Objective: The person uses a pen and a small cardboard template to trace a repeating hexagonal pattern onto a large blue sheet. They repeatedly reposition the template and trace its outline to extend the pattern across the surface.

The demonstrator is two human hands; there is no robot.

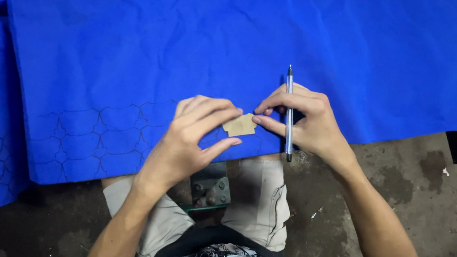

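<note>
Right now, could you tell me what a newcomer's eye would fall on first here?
The bright blue fabric sheet fills the upper view, with inked outlines traced along its lower left edge. At centre, the left hand presses a small tan cardboard template onto it, while the right hand holds a pen.
</note>
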